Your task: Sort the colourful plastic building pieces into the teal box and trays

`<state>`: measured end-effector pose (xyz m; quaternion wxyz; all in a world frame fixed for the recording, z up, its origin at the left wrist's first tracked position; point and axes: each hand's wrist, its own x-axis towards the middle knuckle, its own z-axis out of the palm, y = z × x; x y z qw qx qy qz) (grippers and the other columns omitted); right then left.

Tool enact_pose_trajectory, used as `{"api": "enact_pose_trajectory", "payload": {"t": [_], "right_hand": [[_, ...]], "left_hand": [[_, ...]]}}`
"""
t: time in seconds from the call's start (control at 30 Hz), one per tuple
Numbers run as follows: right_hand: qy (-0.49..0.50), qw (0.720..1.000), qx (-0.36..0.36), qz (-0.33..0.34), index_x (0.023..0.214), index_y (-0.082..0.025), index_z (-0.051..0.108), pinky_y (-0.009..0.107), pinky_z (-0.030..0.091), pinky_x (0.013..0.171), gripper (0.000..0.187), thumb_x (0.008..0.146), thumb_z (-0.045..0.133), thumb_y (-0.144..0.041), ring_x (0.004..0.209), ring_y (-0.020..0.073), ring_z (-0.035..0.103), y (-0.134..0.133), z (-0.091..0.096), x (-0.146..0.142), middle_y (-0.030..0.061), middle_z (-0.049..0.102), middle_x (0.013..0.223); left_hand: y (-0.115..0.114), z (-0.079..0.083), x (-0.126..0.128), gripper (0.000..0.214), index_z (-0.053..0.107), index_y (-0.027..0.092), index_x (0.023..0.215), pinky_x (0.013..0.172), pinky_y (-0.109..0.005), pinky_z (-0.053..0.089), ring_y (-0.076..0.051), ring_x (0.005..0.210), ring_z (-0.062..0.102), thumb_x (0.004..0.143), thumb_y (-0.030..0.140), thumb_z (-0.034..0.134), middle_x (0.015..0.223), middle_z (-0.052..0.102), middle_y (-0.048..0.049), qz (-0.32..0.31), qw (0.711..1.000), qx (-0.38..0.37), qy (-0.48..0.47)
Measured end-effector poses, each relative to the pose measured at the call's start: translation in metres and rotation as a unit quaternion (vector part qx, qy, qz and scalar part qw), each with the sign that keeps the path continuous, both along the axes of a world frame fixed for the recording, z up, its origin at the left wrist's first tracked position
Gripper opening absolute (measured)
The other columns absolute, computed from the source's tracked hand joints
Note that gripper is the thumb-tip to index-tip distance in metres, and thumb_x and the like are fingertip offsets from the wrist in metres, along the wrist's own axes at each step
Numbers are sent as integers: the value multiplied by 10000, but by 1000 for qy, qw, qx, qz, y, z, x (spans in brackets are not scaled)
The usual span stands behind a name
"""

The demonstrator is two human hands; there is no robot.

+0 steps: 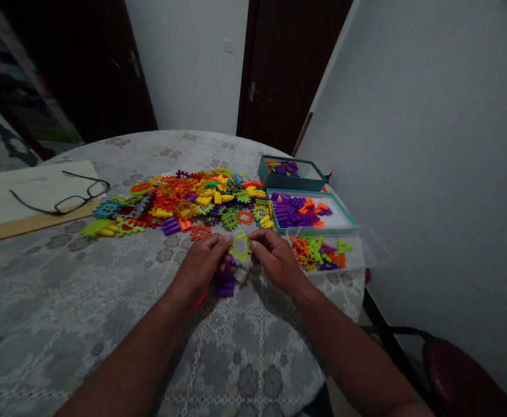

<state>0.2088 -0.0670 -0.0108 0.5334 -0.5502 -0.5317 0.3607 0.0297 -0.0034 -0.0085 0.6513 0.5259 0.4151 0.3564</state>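
Note:
Between my two hands is a lime-green toy building piece (240, 247), a notched frame with an open middle, held just above the table. My left hand (205, 259) pinches its left side, and a bit of purple shows at those fingers. Thumb and fingers of my right hand (274, 255) are closed on its right side. Purple tube-like pieces (225, 285) lie on the tablecloth under my left hand, with an orange-red piece (200, 300) partly hidden by that wrist. Beyond my hands an orange frame piece (200, 233) rests at the edge of a large mixed pile (183, 194).
On the right stand a dark teal box (294, 180), a shallow teal-rimmed tray (344, 215) with purple and orange pieces, and a clear plastic tray (357, 258) with mixed pieces. Black-framed glasses (73, 202) lie on papers (31, 179) at the left. A dark red chair (462, 370) is at lower right.

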Motion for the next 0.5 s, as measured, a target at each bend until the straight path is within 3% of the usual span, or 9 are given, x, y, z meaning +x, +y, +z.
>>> {"api": "enact_pose_trajectory", "payload": {"t": [0.13,0.27,0.37,0.5], "right_hand": [[-47,999,-16,11,1044,-223,664,249,501,597,182,972,605,-380,628,132,622,-3,17,11,-35,642,748],[-158,987,-4,-21,990,-214,695,241,483,583,187,962,603,-374,629,133,623,14,41,46,-21,669,756],[-187,978,7,-91,948,-199,707,234,472,552,194,932,628,-375,597,132,610,54,55,86,-13,683,737],[-125,964,-10,-234,935,-158,705,205,460,500,136,883,669,-279,534,107,592,125,69,141,16,707,750]], "left_hand": [[3,-1,-4,461,529,210,707,517,-264,489,-162,517,618,862,611,696,583,540,27,21,999,16,33],[8,-3,-8,447,524,218,732,492,-267,490,-184,530,648,855,612,696,598,521,37,59,998,5,30],[11,-5,-9,435,517,223,735,500,-275,508,-159,503,594,875,604,674,594,486,50,75,997,7,18],[13,-8,-10,436,514,223,708,488,-260,467,-136,494,510,902,593,638,596,487,44,104,993,45,46]]}}
